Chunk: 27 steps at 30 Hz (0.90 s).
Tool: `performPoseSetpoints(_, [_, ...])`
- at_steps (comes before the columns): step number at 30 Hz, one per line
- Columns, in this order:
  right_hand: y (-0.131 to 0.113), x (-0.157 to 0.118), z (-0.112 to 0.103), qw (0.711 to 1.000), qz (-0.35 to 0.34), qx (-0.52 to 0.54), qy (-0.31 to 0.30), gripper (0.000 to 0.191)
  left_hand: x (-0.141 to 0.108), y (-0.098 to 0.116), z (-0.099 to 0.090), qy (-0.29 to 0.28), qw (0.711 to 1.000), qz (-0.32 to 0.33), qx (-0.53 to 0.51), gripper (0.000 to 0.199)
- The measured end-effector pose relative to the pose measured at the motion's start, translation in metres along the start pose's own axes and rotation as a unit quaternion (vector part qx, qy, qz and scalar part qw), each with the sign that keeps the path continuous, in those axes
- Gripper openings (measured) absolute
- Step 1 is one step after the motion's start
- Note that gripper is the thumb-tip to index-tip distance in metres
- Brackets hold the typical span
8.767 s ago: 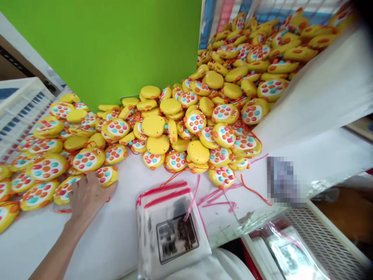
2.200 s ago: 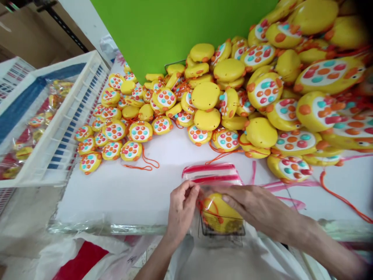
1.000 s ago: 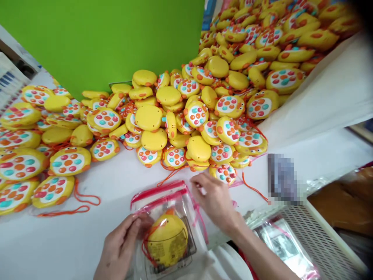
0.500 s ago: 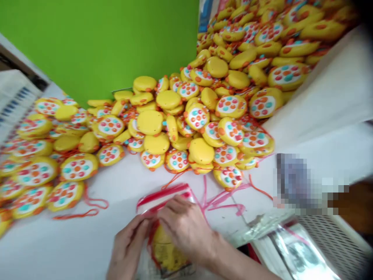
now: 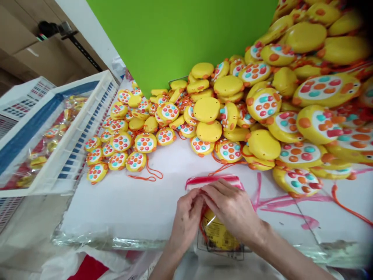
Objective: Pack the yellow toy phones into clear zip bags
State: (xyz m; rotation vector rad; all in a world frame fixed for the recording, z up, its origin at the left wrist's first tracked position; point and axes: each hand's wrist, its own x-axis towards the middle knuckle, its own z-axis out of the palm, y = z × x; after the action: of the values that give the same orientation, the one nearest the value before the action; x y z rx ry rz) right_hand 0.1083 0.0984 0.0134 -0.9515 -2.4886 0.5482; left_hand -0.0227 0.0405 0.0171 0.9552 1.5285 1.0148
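A clear plastic bag (image 5: 241, 252) with a red band along its top lies at the table's near edge. Inside it is a yellow toy (image 5: 217, 231) with an orange cord, seen through dark printing on the film. My left hand (image 5: 185, 219) is closed on the bag just below the band, thumb and fingers pinched together. My right hand (image 5: 233, 204) pinches the same part from the right, its fingertips meeting those of the left and covering part of the bag. Beyond them lie many duck-like yellow toys (image 5: 206, 109) with coloured dots on white ovals.
A green panel (image 5: 186, 35) stands behind the toys, which pile higher at the right. To the left, a white plastic basket (image 5: 96, 97) holds bagged toys. Pink marks (image 5: 279, 202) cross the white tabletop (image 5: 122, 210). Cardboard boxes (image 5: 17, 31) are at the far left.
The view has swung left, bringing the basket into sight and shifting the pile rightward in the picture. Both hands stay on the bag, fingertips now closer together near its top.
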Motion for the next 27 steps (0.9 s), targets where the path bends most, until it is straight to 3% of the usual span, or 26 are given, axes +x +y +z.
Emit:
performPoseSetpoints(5, [-0.005,0.008,0.000,0.998,-0.017,-0.052,-0.025,0.009,-0.006,0.005,-0.001,0.015,0.995,0.016,0.098,0.025])
performPoseSetpoints(10, [0.003,0.007,-0.005,0.998,0.037,-0.034,0.024,0.013,-0.009,-0.002,-0.007,-0.010,0.999,0.001,0.051,0.026])
performPoseSetpoints(14, [0.045,-0.020,-0.027,0.982,0.147,-0.025,0.116,0.014,-0.008,-0.015,-0.019,0.004,0.999,-0.044,-0.010,0.024])
performPoseSetpoints(18, [0.101,-0.072,-0.065,0.921,0.324,-0.087,0.199,0.018,-0.006,-0.032,-0.037,0.056,0.993,-0.094,-0.034,0.029])
performPoseSetpoints(20, [0.115,-0.094,-0.081,0.889,0.375,-0.124,0.230,0.020,-0.004,-0.040,-0.045,0.072,0.990,-0.110,-0.052,0.033])
performPoseSetpoints(23, [0.107,-0.104,-0.087,0.891,0.380,-0.110,0.221,0.019,-0.001,-0.045,-0.050,0.085,0.984,-0.132,-0.078,0.036])
performPoseSetpoints(27, [0.061,-0.081,-0.074,0.955,0.286,0.013,0.082,0.016,-0.001,-0.038,-0.044,0.090,0.978,-0.151,-0.108,0.041])
